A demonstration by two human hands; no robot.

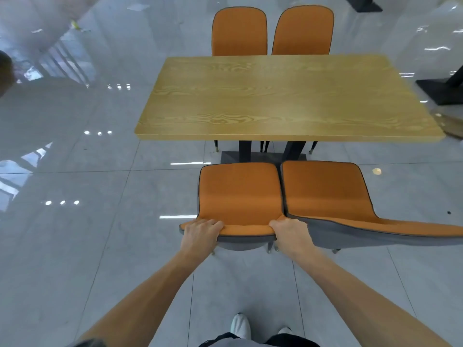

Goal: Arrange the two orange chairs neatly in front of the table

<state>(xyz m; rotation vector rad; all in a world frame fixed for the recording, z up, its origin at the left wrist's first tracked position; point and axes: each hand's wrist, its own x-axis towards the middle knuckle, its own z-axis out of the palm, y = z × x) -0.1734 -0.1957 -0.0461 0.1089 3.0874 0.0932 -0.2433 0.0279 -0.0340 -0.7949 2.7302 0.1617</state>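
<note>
Glossy grey floor tiles (75, 246) fill the scene, carrying bright reflections of ceiling lights. At centre, toward 12 o'clock from the person, stands a wood-grain table (283, 101) on dark pedestal legs and a dark base plate. Two far chairs (239, 31) with orange backs sit side by side behind the table at 12 o'clock, their seats hidden by the tabletop. On the near side, two orange chairs face the table with their backs toward the person. Left chair (240, 194) stands just short of the table's near edge, seat squared to it. Right chair (325, 191) sits immediately at its 3 o'clock; the two seats touch or nearly touch along their inner edges, which one I cannot tell. Right chair's grey-backed backrest sweeps off toward 3 o'clock, distorted by the wide lens. Left hand (200, 234) is clenched over the top edge of the left chair's backrest at its left corner, fingers curled over the orange front. Right hand (290, 234) grasps the same backrest at its right corner, fingers wrapped over the rim, beside the right chair's back. Both forearms are extended and bare. White shoes (240, 324) show at 6 o'clock. Further dark table bases stand at 2 o'clock.
</note>
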